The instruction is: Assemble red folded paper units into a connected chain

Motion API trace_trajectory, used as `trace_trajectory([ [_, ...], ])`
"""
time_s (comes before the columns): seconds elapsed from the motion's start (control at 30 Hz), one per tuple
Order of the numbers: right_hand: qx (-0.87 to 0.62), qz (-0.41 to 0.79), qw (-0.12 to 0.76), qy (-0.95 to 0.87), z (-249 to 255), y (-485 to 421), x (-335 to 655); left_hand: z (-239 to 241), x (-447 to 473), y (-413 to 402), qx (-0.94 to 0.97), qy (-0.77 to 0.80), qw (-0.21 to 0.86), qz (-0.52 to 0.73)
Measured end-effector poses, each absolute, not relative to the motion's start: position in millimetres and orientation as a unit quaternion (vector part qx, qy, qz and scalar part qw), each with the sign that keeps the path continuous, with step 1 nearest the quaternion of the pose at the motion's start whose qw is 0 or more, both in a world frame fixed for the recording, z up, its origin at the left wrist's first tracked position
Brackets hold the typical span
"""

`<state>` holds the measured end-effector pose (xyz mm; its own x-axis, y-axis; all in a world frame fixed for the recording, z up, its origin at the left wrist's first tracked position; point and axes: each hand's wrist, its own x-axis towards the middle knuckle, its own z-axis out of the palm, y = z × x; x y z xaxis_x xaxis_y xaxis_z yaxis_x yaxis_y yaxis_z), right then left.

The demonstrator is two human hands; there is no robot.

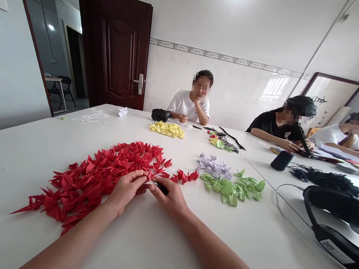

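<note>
My left hand [129,188] is closed, thumb and fingertips pinching a red folded paper crane [148,175]. Close beside it, my right hand [172,197] is closed around a small black-handled tool [161,187] whose thin tip points at that crane; its exact kind is hidden by my fingers. A big heap of red paper cranes [92,175] lies to the left, partly behind my left hand and forearm. Just beyond my right hand sits a short row of red cranes [186,177]. Farther right are light purple cranes [214,166] and green cranes [234,187].
Yellow cranes [167,129] lie across the white table [134,253], near a seated person [187,104]. Two more people sit at the right. A black thread spool [281,160], black cords [328,180] and a black headset [340,235] lie on the right side.
</note>
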<state>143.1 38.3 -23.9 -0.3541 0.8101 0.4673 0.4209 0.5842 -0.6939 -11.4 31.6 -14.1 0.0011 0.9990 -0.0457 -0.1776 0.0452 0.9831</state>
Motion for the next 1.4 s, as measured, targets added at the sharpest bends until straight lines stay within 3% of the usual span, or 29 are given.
trace_trajectory([
  [0.7, -0.421, 0.165, 0.355, -0.819, -30.2, 38.4, 141.7, -15.2, -14.1, 35.7, 0.48, 0.524, 0.469, 0.524],
  [1.07, -0.435, 0.13, 0.33, -0.828, -30.2, 37.2, 142.7, -21.5, -13.7, 40.3, 0.445, 0.513, 0.489, 0.547],
  [1.4, -0.441, 0.1, 0.332, -0.827, -30.8, 38.8, 145.1, -25.8, -17.9, 41.1, 0.56, 0.548, 0.368, 0.502],
])
